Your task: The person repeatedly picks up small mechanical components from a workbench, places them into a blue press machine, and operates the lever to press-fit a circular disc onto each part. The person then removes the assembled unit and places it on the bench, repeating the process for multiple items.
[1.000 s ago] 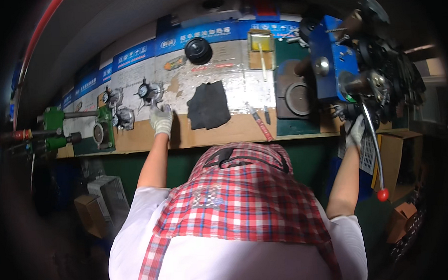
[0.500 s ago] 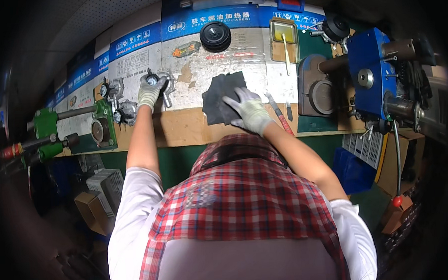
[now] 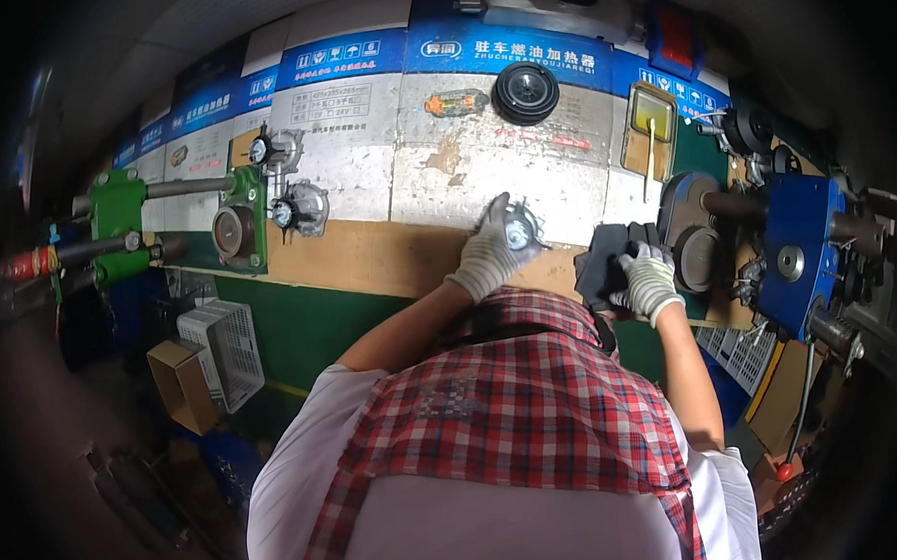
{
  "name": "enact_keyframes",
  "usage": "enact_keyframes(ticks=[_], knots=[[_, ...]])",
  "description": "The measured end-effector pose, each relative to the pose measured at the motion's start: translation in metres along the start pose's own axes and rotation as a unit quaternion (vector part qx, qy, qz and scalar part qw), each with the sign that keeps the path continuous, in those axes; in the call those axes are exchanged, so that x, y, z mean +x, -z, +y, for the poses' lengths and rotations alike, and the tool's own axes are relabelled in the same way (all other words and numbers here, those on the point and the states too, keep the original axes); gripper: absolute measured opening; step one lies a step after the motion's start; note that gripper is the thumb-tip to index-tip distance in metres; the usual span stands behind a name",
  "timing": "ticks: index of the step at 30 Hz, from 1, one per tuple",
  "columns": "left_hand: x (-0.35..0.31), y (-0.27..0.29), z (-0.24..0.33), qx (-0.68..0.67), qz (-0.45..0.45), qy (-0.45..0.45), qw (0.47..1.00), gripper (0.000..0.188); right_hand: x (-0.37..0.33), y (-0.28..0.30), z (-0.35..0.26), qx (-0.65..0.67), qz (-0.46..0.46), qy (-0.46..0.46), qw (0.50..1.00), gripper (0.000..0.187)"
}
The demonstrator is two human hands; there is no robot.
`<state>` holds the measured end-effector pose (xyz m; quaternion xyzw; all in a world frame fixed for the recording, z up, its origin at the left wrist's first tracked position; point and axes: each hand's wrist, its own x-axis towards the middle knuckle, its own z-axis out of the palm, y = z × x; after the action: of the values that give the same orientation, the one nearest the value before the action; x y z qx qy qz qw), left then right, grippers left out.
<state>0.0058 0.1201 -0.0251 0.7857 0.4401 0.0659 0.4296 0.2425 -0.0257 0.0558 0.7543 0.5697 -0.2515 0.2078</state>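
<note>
My left hand (image 3: 488,256), in a striped whitish work glove, is closed around a small round metal housing (image 3: 519,231) with a shiny centre. It holds the housing just above the bench, near the front edge. To its right, my right hand (image 3: 652,281), gloved the same way, grips a dark, bunched-up cloth (image 3: 600,263) at the front edge of the bench. Its fingertips press into the folds. Two similar metal housings, an upper one (image 3: 281,149) and a lower one (image 3: 305,208), lie at the left beside the green press.
A green press (image 3: 251,224) stands left, a blue-and-brown press (image 3: 803,250) right. Flattened cardboard (image 3: 357,254) covers the bench. At the back are a black round part (image 3: 525,92) and a tray of yellowish grease (image 3: 628,147) with a brush (image 3: 652,161). Crates stand below.
My left hand has brought the metal housing rightward and nearer to me. My right hand, earlier spread flat on the cloth, now grips it bunched up, farther right. The head view has shifted.
</note>
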Motion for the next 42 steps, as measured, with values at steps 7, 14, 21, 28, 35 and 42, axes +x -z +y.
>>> enact_keyframes(ticks=[7,14,21,28,35,42], knots=[[-0.002,0.027,-0.033,0.144,-0.079,-0.061,0.984,0.111,0.116,0.002,0.038,0.214,0.311,-0.168,0.911,0.039],[0.036,-0.034,-0.026,0.181,-0.006,-0.276,0.944,0.079,0.169,0.020,0.056,0.279,0.222,-0.406,0.841,0.036],[0.081,-0.033,-0.002,-0.072,-0.234,0.000,0.970,0.070,0.132,0.041,0.064,0.461,0.342,-0.178,0.799,0.029],[0.086,0.036,0.074,-0.336,-0.362,0.133,0.859,0.034,0.029,0.104,0.023,0.126,0.366,0.138,0.912,0.037],[0.071,0.054,0.109,-0.300,-0.380,0.131,0.865,0.028,0.032,0.096,0.010,0.018,0.360,0.137,0.923,0.050],[0.077,0.053,0.110,-0.264,-0.388,0.125,0.874,0.030,0.035,0.090,0.019,0.232,0.243,0.066,0.940,0.030]])
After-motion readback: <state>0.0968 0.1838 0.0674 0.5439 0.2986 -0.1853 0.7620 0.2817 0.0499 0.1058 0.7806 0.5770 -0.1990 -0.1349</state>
